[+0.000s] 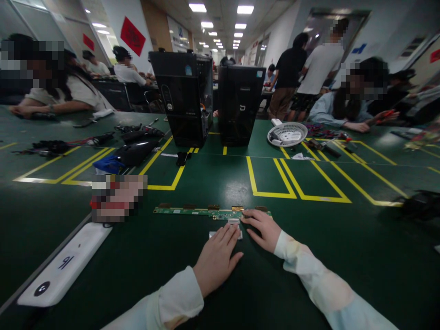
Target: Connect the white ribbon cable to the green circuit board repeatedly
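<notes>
A long, narrow green circuit board (192,211) with copper-coloured tabs along its far edge lies crosswise on the green table in front of me. My left hand (218,254) rests with fingers stretched flat over a pale ribbon-like piece (233,222) at the board's near edge. Most of that piece is hidden under the fingers, with light bits showing on either side. Fingers spread, my right hand (264,229) reaches in from the right, its fingertips touching the near edge of the board toward its right end. Neither hand is closed round anything.
Two black computer towers (182,101) stand upright beyond the board. A white round basket (287,134) sits back right. Cables and a dark pouch (135,151) lie left, and a white elongated device (65,266) lies near left. People sit on both sides. Yellow tape (275,195) marks the table.
</notes>
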Demonstrator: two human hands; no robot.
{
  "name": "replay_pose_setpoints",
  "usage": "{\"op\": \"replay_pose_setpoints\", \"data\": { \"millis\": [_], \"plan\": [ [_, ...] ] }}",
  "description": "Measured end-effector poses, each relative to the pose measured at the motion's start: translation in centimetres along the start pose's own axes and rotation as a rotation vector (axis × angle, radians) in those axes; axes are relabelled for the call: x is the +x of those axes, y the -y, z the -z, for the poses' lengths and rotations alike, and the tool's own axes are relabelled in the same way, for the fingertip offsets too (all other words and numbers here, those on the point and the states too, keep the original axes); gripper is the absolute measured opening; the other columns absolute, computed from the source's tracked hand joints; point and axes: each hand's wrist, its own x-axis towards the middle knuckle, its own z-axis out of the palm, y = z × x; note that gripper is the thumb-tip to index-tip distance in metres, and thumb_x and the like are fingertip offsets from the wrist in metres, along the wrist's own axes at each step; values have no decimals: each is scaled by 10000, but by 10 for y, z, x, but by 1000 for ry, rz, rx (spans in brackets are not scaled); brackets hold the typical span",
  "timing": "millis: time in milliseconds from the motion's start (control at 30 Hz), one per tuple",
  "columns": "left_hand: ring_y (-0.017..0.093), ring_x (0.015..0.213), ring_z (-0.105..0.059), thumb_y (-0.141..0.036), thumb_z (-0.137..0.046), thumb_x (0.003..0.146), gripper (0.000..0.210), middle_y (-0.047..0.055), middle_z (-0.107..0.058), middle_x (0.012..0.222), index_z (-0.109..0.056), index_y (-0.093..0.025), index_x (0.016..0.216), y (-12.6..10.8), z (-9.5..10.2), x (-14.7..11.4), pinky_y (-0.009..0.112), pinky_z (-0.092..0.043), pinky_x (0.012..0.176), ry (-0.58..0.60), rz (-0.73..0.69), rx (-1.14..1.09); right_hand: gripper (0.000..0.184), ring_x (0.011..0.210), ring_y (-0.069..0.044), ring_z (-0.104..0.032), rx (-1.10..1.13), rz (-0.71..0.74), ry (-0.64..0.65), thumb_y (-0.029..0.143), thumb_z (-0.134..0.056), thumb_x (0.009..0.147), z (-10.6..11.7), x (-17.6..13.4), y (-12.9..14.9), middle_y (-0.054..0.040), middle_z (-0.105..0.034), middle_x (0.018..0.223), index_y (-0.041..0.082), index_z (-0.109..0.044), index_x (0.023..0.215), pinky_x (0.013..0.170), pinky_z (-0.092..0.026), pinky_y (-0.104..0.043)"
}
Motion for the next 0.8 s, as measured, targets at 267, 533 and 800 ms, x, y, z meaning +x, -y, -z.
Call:
{"op": "replay_pose_setpoints", "data": {
  "millis": [267,533,800],
  "plan": [
    [257,1352,-375,-454,-386,942,562,106,-416,1470,-389,-140,1408,4,4,2,448,-372,1085,28,-21,10,326,1191,-254,-508,8,-1,17,198,-517,855,0,0,-2,-136,-555,1274,180,-569,1176,993,-434,-477],
    [220,1361,-364,-454,-350,955,532,82,-427,1467,-384,-183,1412,12,6,3,439,-341,1106,4,-51,-18,339,1195,-248,-511,31,-7,9,197,-522,841,1,1,-1,-137,-558,1280,191,-567,1177,999,-431,-472],
    [229,1347,-386,-455,-358,951,521,91,-446,1451,-394,-200,1404,11,7,4,457,-336,1101,-21,-49,-36,341,1193,-246,-513,32,-4,8,198,-521,837,1,1,-1,-142,-558,1275,190,-568,1175,999,-430,-470]
  ]
}}
